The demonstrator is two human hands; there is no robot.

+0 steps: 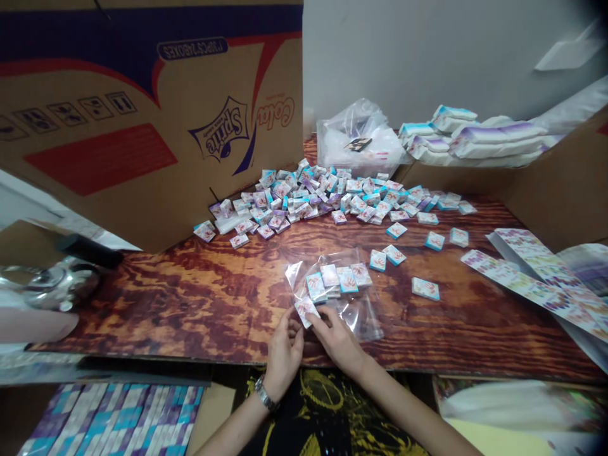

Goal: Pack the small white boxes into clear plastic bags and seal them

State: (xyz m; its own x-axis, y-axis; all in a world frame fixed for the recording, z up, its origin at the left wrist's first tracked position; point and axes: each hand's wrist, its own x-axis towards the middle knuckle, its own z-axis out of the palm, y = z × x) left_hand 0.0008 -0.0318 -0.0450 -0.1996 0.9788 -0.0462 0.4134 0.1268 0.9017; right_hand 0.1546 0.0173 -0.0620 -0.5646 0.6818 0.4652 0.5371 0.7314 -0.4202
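Observation:
Both my hands meet at the near edge of a dark wood-grain table [190,304]. My left hand [284,351], with a watch on its wrist, and my right hand [335,335] pinch one small white packet [305,310] between them. Just beyond it lies a clear plastic bag [354,304] with several small packets [338,278] on or in it. A large heap of the same small blue, purple and white packets [323,193] spreads across the far middle of the table.
A big printed cardboard box [142,120] lies on its side at the left. A clear bag [361,139] and stacked larger packs [475,136] sit at the back. Printed sheets [536,278] lie at the right. A metal object [57,282] rests at the left edge.

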